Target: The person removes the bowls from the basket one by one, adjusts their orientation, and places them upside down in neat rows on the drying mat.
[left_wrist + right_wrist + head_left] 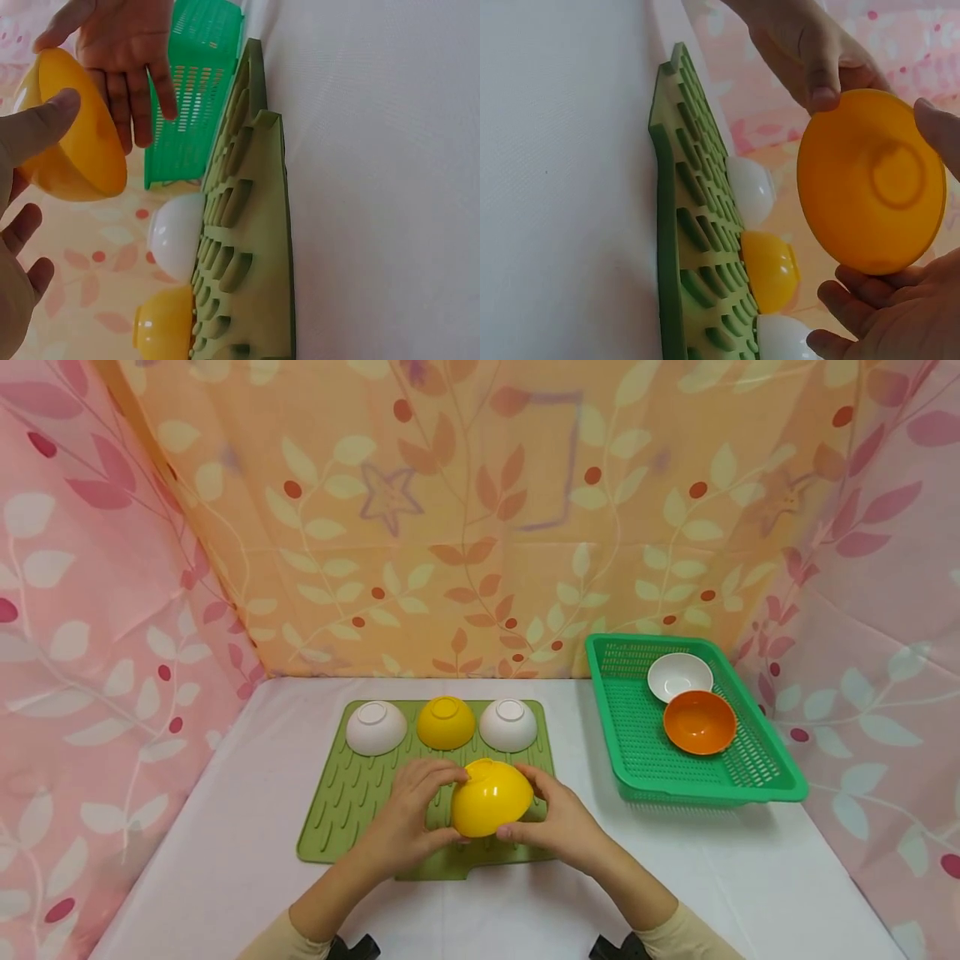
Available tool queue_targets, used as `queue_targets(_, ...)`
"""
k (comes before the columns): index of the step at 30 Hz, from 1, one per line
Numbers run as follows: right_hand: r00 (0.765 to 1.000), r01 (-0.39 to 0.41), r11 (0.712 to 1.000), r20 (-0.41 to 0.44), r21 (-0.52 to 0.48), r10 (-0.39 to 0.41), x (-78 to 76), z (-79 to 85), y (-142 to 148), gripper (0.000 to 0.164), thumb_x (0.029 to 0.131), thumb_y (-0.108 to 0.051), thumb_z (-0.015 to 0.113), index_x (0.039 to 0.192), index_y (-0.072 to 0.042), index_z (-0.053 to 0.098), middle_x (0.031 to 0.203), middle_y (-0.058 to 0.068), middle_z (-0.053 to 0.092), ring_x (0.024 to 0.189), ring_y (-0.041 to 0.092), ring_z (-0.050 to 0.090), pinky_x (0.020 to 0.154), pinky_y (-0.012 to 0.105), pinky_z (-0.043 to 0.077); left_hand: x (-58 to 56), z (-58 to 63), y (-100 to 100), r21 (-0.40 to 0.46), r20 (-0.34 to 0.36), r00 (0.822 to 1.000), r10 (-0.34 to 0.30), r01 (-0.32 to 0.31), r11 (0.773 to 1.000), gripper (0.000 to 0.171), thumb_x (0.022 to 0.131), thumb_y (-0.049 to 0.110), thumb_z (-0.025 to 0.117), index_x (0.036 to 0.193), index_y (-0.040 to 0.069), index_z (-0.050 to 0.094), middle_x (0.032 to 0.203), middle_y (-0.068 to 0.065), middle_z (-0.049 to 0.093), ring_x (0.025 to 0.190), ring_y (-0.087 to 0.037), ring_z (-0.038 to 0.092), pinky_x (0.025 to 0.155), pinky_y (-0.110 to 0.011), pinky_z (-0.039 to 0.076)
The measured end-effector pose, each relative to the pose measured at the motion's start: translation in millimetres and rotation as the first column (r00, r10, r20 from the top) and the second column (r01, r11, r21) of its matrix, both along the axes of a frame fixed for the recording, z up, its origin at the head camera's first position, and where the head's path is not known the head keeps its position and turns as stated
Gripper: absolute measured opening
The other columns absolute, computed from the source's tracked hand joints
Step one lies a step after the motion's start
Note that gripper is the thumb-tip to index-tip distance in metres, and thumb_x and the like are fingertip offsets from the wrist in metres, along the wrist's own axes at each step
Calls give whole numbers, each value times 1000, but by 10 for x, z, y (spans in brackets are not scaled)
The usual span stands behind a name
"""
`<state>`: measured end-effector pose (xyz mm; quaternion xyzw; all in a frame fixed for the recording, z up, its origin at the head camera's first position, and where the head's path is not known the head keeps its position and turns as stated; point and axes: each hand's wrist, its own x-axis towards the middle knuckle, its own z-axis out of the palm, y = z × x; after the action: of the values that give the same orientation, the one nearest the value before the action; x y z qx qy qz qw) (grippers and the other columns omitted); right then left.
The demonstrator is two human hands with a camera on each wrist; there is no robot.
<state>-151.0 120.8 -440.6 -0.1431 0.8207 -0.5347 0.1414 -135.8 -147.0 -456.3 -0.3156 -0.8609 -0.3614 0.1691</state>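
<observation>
To hold the yellow bowl [491, 806] well, use a thumb and fingers on each side and squeeze softly, so it won't slip. The left hand [414, 806] pinches one side; the right hand [564, 822] pinches the other. The bowl is between them, tipped, up above the green mat [326, 827].

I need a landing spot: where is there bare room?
Free: white tabletop left of the green mat or, narrower, between it and the green basket. Crowded: the mat's far edge, with three upturned bowls, and around the held yellow bowl.
</observation>
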Motion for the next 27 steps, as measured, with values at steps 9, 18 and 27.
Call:
queue_targets(9, 996, -87, 942, -11, -323, 88, -64, -62, 83, 85, 85, -31, 85, 154, -12, 41, 151, 6, 52, 141, 29, 42, 121, 52, 28, -18, -2, -2, 213, 305, 952, 25, -94, 973, 91, 72, 35, 93, 150, 23, 47, 148, 9, 52, 130, -23, 48, 103, -50, 44)
queue_targets(18, 973, -233, 889, -102, -393, 209, -70, -75, 84, 91, 84, -28, 86, 158, -17, 34, 158, 4, 43, 147, 19, 36, 124, 50, 17, -44, 20, -76, 363, 501, 840, -210, 16, 932, 77, 83, 39, 84, 150, 21, 51, 142, 1, 59, 127, -18, 53, 101, -49, 47)
queue_targets(27, 961, -183, 954, -246, -238, 123, -61, -46, 75, 92, 82, -22, 88, 157, -27, 37, 162, -5, 40, 152, 29, 27, 117, 74, 12, -37, 34, -99, 292, 438, 896, -80, -58, 955, 81, 75, 33, 91, 146, 33, 52, 138, 7, 58, 126, -17, 52, 101, -49, 46)
